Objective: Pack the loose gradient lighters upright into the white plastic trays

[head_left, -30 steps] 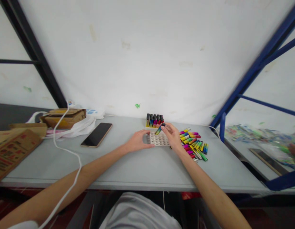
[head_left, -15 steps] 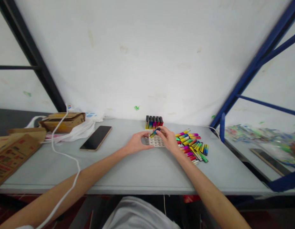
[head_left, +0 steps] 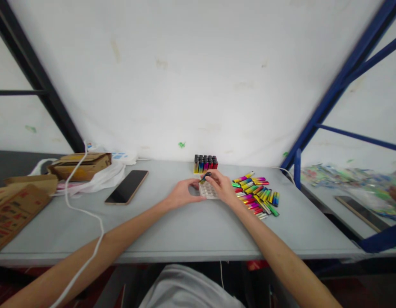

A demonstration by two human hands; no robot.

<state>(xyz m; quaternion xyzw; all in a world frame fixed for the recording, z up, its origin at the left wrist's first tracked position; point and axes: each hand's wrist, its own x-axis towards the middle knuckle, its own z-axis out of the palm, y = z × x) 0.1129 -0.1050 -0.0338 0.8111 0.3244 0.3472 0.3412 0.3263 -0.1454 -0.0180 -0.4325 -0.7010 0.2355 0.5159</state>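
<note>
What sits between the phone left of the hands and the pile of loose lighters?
In the head view, left to right: the left hand, the white tray and the right hand, which holds one lighter at the tray.

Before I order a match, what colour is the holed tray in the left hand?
The tray is off-white; it shows best in the head view.

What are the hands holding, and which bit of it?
The right hand pinches a shiny lighter near its dark upper end. The left hand grips the white tray around its left end.
</note>
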